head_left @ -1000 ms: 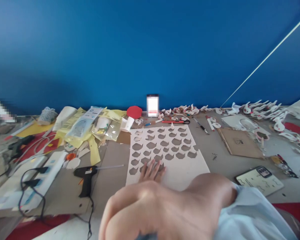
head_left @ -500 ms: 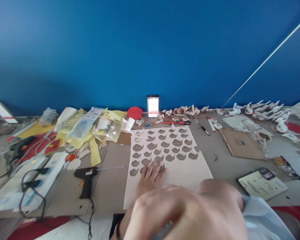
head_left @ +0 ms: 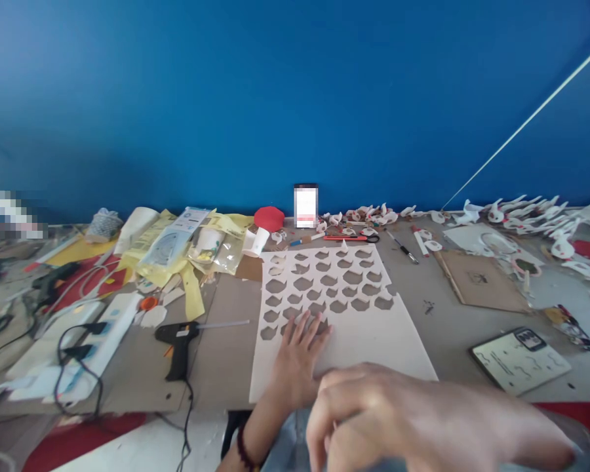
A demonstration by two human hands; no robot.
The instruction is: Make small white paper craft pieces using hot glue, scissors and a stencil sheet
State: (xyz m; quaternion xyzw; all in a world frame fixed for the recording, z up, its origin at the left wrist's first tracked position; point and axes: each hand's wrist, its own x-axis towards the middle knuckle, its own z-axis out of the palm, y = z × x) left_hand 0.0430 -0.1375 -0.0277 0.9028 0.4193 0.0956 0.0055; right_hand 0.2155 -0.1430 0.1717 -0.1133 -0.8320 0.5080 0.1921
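A white sheet point(head_left: 373, 337) with several rows of fish-like cut-out holes lies flat on the table. My left hand point(head_left: 297, 364) rests on it palm down, fingers spread over the lowest row of holes. Close to the camera, my right hand point(head_left: 373, 419) hangs above the sheet's front edge with its fingers curled inward. Whatever those fingers may hold is hidden. A black glue gun point(head_left: 179, 347) with a clear stick lies left of the sheet. Beyond the sheet's back edge is a red cutter knife point(head_left: 344, 238).
A power strip point(head_left: 96, 344) with cables lies at left, near yellow packaging point(head_left: 194, 295). A lit phone point(head_left: 305, 206) stands against the blue wall. At right are a brown cardboard piece point(head_left: 482, 282), a pale phone point(head_left: 518, 360) and several white bird-like pieces point(head_left: 563, 248).
My right hand has swung away to the right, uncovering the left wrist and forearm. The left hand stays on the sheet. The whole view has shifted slightly.
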